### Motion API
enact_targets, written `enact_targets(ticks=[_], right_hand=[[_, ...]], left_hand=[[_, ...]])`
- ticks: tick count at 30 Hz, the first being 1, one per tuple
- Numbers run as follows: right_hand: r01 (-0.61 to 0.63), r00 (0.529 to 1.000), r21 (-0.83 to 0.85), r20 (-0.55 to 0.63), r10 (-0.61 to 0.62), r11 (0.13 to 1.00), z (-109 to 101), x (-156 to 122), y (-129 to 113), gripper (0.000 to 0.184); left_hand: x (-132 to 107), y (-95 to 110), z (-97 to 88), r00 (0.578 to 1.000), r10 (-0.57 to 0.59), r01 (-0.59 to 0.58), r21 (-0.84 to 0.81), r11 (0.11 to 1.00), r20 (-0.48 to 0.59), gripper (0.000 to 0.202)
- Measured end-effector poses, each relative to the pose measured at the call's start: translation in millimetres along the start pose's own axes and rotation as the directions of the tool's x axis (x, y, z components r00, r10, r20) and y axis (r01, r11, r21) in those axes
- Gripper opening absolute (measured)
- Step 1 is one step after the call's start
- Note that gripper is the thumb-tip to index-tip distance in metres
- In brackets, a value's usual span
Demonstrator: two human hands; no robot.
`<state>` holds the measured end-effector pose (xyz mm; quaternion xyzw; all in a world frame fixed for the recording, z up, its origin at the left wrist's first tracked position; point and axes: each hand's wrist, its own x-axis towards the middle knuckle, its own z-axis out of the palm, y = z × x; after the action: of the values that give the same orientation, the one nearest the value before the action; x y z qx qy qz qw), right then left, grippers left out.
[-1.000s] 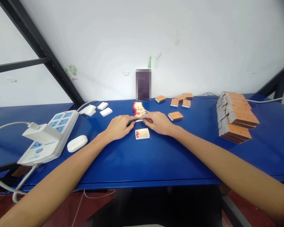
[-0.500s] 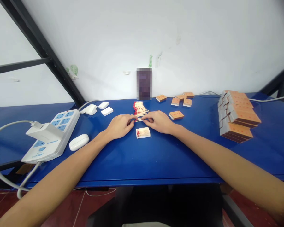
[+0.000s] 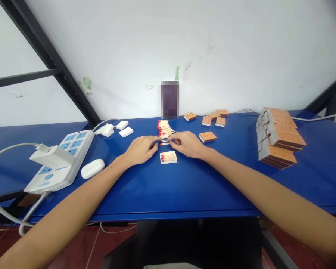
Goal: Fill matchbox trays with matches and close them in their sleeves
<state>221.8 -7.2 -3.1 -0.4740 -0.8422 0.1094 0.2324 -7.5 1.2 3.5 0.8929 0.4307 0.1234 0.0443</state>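
Red-headed matches (image 3: 164,129) lie in a long loose pile on the blue table, heads toward the left. My left hand (image 3: 142,148) is at the head side of the nearest few matches, its index fingertip at their ends and its thumb held apart. From the other side, my right hand (image 3: 186,144) has thumb and index finger curled in on the plain ends of those matches. Just in front of my fingers lies a white matchbox tray (image 3: 168,161) with several matches in it, heads to the left.
Several empty-looking white trays (image 3: 126,132) lie at the back left. A power strip (image 3: 75,151) and a white rounded case (image 3: 93,169) are near my left forearm. Orange matchboxes (image 3: 207,136) lie scattered right of centre; many more are stacked (image 3: 282,134) further right. A blurred dark panel (image 3: 169,101) leans at the wall.
My hands stay almost in place at the matches. A few matches between my fingertips have shifted slightly apart. The whole view has moved a little.
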Motion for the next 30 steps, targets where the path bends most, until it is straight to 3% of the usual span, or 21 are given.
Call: enact_targets(ticks=[8,20,30], right_hand=[[-0.001,0.999,-0.062,0.037,0.004,0.998,-2.4,-0.5,-3.5,0.03],[0.023,1.0,-0.032,0.022,-0.022,0.999,-1.5,-1.0,-2.2,0.028],[-0.004,1.0,-0.047,-0.015,0.003,0.999,0.0,-0.5,-0.1,0.033]], left_hand=[[0.1,0.9,-1.0,1.0,0.005,-0.005,0.006,1.0,0.006,0.041],[-0.7,1.6,-2.5,1.0,-0.007,0.006,-0.035,0.999,-0.017,0.042],[0.4,2.1,-3.0,0.999,-0.033,0.033,0.033,0.999,0.008,0.045]])
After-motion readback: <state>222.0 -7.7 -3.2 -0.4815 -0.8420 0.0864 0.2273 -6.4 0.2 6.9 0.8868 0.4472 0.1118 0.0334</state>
